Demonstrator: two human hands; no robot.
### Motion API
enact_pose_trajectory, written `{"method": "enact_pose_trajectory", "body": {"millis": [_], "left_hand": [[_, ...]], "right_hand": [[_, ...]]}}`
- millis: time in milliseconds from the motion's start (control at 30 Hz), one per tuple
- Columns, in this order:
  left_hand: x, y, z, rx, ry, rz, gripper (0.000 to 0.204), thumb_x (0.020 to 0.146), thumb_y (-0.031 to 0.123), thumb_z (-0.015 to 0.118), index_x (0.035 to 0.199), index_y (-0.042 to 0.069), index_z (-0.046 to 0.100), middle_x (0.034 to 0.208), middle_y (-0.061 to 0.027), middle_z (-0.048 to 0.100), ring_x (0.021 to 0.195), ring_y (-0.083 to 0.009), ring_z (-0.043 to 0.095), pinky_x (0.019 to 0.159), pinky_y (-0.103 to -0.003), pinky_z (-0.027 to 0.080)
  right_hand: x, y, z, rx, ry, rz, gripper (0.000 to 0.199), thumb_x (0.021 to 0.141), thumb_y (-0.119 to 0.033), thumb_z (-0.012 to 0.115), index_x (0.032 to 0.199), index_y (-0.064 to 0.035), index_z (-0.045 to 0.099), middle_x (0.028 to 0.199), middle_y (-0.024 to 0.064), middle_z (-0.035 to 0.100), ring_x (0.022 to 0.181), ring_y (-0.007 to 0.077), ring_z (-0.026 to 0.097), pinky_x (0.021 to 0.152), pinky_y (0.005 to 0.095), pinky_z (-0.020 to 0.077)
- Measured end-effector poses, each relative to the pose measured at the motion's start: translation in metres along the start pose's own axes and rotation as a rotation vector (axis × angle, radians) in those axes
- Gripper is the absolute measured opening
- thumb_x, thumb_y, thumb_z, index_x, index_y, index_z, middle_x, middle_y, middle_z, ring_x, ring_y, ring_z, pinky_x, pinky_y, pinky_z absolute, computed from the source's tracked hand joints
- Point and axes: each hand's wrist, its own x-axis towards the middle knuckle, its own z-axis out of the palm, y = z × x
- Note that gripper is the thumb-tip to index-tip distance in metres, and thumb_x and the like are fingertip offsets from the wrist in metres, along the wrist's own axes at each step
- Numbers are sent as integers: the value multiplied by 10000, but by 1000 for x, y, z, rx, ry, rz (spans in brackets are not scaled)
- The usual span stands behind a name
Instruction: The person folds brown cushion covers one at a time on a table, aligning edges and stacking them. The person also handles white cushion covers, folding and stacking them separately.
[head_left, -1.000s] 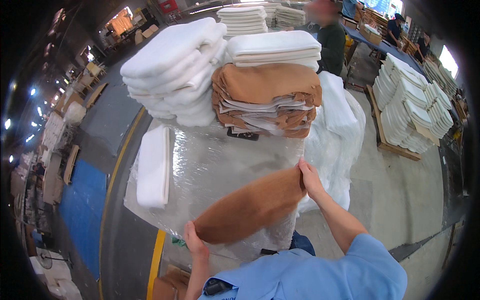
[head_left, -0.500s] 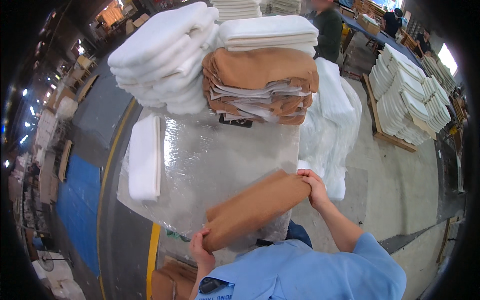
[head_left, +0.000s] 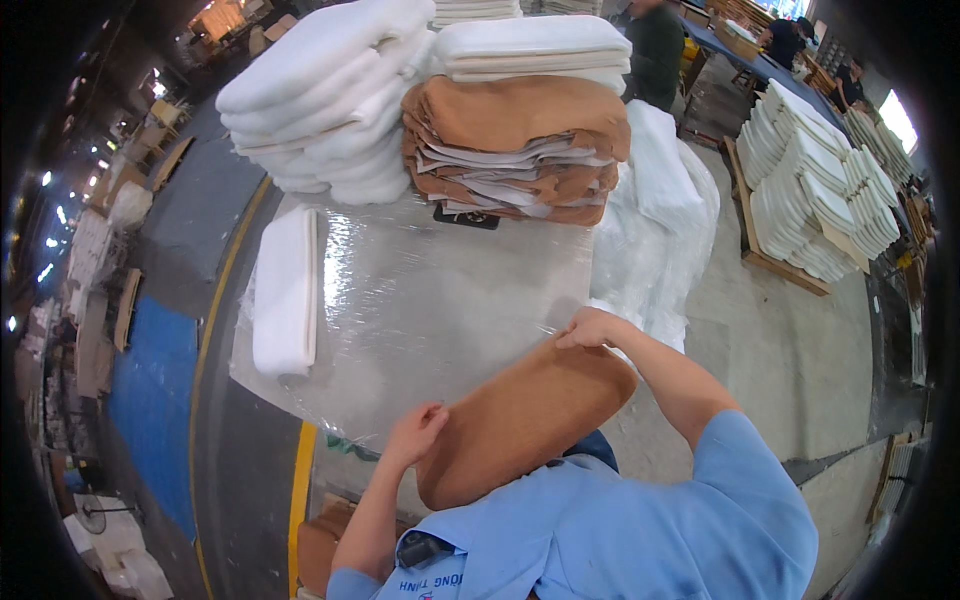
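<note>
Close to my body I hold a brown cushion cover [head_left: 525, 420], tilted, with its smooth broad face towards me and its rounded right end higher than the left. My right hand [head_left: 588, 330] is closed on its far edge near the right end. My left hand [head_left: 420, 432] has its fingers pressed together at the left edge; the fingertips are partly hidden. Whether padding is inside the cover cannot be seen. A white padding slab [head_left: 285, 292] lies on the plastic-covered table [head_left: 440, 290], left of the cover.
At the table's far side stand a pile of brown covers [head_left: 515, 115] and white padding stacks [head_left: 310, 85], with a black object [head_left: 466, 217] under the brown pile. Plastic-wrapped padding [head_left: 650, 230] stands to the right. Brown pieces [head_left: 325, 535] lie low at left. A co-worker [head_left: 653, 55] stands beyond.
The cover has turned its broad face towards me and opened out. My right hand has moved left and up to its far edge; my left hand has moved up along the left edge.
</note>
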Motion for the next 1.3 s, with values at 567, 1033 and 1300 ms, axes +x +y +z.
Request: {"method": "enact_pose_trajectory", "body": {"millis": [567, 1033, 1300], "left_hand": [[103, 49, 11, 235, -425, 12, 646, 948, 618, 666, 1141, 11, 775, 976, -131, 769, 917, -244, 706, 829, -420, 539], [85, 28, 51, 455, 222, 38, 542, 1063, 542, 463, 1054, 93, 767, 1005, -210, 746, 973, -459, 692, 843, -550, 531], [74, 17, 35, 30, 322, 142, 366, 1019, 390, 626, 1118, 54, 733, 1043, -198, 738, 1002, -410, 700, 862, -502, 537]], "right_hand": [[14, -16, 32, 1148, 14, 200, 235, 1106, -272, 473, 1211, -81, 562, 1006, 121, 686, 733, 263, 745, 473, 324, 557], [37, -40, 47, 820, 318, 174, 260, 1090, -223, 501, 1088, -7, 647, 811, 144, 707, 559, 241, 729, 413, 359, 537], [25, -39, 37, 744, 238, 122, 255, 1020, -216, 613, 1162, -20, 692, 996, 182, 758, 717, 261, 774, 593, 385, 614]]}}
